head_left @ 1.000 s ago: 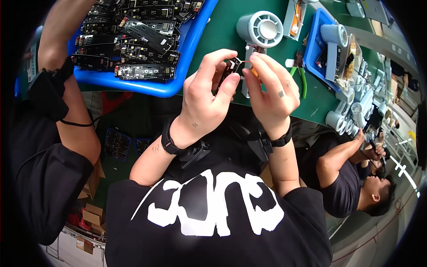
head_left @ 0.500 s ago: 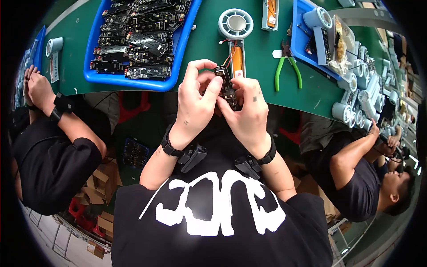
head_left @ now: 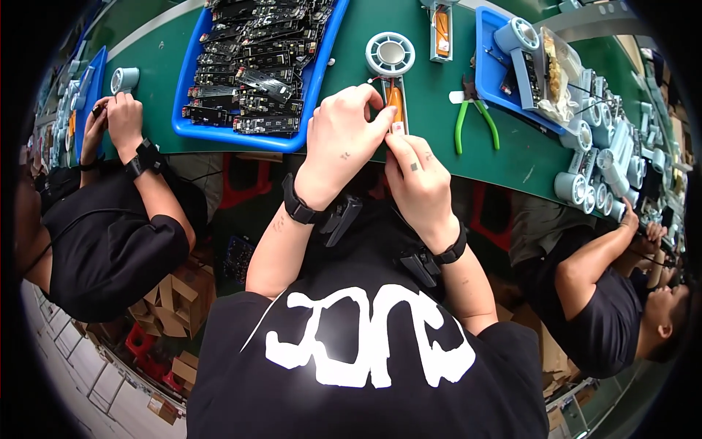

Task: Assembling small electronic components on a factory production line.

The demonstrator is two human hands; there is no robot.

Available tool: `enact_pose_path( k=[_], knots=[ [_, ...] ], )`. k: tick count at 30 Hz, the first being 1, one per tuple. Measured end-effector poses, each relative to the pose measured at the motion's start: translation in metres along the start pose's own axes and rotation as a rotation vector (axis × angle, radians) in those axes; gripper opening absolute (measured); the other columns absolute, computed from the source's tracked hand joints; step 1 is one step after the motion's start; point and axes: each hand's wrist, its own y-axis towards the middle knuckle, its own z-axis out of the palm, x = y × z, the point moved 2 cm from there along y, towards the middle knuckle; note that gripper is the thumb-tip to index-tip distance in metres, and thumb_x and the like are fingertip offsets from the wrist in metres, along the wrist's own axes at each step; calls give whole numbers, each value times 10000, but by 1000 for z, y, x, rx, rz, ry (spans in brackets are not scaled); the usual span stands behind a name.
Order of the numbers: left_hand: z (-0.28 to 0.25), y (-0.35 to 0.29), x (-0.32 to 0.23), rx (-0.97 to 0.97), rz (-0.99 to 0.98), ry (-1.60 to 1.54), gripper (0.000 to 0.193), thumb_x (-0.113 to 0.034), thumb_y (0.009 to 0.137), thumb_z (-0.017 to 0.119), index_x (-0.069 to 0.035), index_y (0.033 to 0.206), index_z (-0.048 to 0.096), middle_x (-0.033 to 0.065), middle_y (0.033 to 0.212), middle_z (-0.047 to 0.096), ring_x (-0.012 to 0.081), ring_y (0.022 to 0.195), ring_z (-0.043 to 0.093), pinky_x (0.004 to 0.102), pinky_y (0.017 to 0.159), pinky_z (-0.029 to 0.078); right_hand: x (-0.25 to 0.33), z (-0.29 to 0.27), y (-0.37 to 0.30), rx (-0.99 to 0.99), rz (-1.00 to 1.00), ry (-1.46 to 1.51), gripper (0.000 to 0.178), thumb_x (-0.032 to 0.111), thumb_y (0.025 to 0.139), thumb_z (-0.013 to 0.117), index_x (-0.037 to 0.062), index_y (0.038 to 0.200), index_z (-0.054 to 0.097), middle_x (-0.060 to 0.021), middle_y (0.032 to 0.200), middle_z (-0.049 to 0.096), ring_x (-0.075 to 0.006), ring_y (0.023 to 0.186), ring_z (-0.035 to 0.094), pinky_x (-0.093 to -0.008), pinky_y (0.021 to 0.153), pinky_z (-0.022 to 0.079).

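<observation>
A light-blue handheld fan (head_left: 390, 54) lies on the green table, its round head away from me. Its handle is open, showing an orange battery (head_left: 395, 98) and thin red wires. My left hand (head_left: 341, 143) reaches over the handle with thumb and forefinger bent together beside the battery; what they pinch is hidden. My right hand (head_left: 422, 183) has its fingers closed at the handle's near end, next to the left thumb. I cannot make out what it grips. No circuit board shows at my hands.
A blue tray (head_left: 301, 137) full of black circuit boards stands left. Right of the fan lie green-handled cutters (head_left: 475, 117) and a second opened fan handle (head_left: 442, 33). Beyond is another blue tray (head_left: 482, 73), with piled fan bodies (head_left: 585, 172). Co-workers sit on both sides.
The black circuit board held between both hands has gone out of sight. My left hand has moved right and up to the fan's battery; the right has turned and come down slightly. The view has shifted.
</observation>
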Motion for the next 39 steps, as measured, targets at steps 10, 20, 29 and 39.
enact_pose_path(
  k=[10,20,29,39],
  knots=[
    [-19,7,8,-80,-87,-317,169,-102,910,712,16,1030,726,96,796,732,118,715,696,268,638,537,-2,-12,0,-44,118,74,393,-77,776,738,39,1142,659,-132,979,662,-300,820,681,-364,740,579],
    [-1,-10,23,-24,36,-765,199,58,877,723,29,1075,720,79,956,733,123,869,711,242,769,583,-24,-25,12,-23,576,613,369,34,938,605,28,1307,594,-53,888,625,-98,740,593,-231,651,468],
    [-5,8,5,-117,521,-244,159,21,834,779,21,988,738,92,964,733,127,840,705,255,705,572,-40,-22,20,75,668,940,424,74,982,514,32,1403,543,-43,889,614,-79,704,541,-220,633,446],
    [8,25,8,-102,380,-374,205,1,810,808,11,996,722,79,899,724,112,787,689,238,675,555,-54,-19,24,51,778,1124,433,87,987,499,-11,1409,508,-74,913,622,-94,711,553,-229,645,465]
  ],
)
